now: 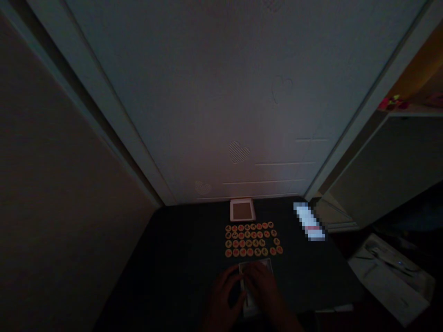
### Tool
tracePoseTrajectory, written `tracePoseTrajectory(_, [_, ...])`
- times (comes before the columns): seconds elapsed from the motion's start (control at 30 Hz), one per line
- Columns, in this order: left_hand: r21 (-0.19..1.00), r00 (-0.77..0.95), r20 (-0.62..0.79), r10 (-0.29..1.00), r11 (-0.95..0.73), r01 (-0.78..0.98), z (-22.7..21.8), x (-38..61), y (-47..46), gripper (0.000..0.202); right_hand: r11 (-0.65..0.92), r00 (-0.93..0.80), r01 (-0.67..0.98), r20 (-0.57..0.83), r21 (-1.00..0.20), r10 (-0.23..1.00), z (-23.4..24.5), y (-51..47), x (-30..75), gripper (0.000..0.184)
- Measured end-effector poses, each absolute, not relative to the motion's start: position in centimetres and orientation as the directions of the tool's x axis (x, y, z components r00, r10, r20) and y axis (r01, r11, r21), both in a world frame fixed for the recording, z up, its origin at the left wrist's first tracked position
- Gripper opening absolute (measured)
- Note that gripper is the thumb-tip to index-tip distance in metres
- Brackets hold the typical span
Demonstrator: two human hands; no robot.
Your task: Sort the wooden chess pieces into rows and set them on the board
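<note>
Low in the head view, both hands meet over a pale, shallow rectangular box (270, 265) on the dark table. My left hand (223, 289) curls at the box's left side, its thumb near the inner edge. From the right, my right hand (260, 280) reaches over the box with bent fingers, and the fingertips of both hands come together. Whatever they hold is too dark and small to make out. Just beyond lie round Chinese chess pieces (242, 252) in rows, with red or dark markings. One row has a gap near its right end.
A second pale tray (254, 216) stands against the wall behind the pieces. At the right of the dark table (173, 258) lies a blurred white object (309, 222). A white box (391, 281) with items inside sits lower right, off the table. The room is dim.
</note>
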State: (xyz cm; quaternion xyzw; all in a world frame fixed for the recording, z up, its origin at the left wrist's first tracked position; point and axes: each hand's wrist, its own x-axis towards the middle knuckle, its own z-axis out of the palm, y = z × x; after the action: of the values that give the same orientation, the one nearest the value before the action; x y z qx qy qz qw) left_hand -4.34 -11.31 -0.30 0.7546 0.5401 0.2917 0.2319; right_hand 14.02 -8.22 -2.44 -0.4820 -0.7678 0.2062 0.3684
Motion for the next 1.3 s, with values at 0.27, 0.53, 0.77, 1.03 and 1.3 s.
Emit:
tracePoseTrajectory(0.27, [0.642, 0.253, 0.229, 0.940, -0.341, 0.687, -0.8, -4.4, -11.2, 0.036, 0.425, -0.249, 0.576, 0.346, -0.698, 0.905, -2.3, -8.3, 14.1, 0.031])
tracePoseTrajectory(0.53, [0.606, 0.271, 0.288, 0.919, -0.394, 0.691, -0.9, -4.5, -11.1, 0.036, 0.466, -0.253, 0.604, 0.398, -0.647, 0.882, -3.1, -8.1, 14.1, 0.026])
tracePoseTrajectory(0.77, [0.602, 0.261, 0.309, 0.915, -0.400, 0.691, -1.1, -4.6, -11.1, 0.037, 0.436, -0.223, 0.609, 0.385, -0.663, 0.896, -3.5, -8.2, 14.0, 0.028])
tracePoseTrajectory(1.03, [0.636, 0.261, 0.281, 0.924, -0.383, 0.670, -1.2, -4.5, -11.2, 0.037, 0.399, -0.255, 0.598, 0.307, -0.695, 0.917, -2.9, -8.1, 14.2, 0.030])
tracePoseTrajectory(1.3, [0.638, 0.272, 0.253, 0.928, -0.372, 0.675, -0.9, -4.6, -11.2, 0.034, 0.396, -0.270, 0.564, 0.292, -0.725, 0.918, -2.8, -8.4, 14.6, 0.033])
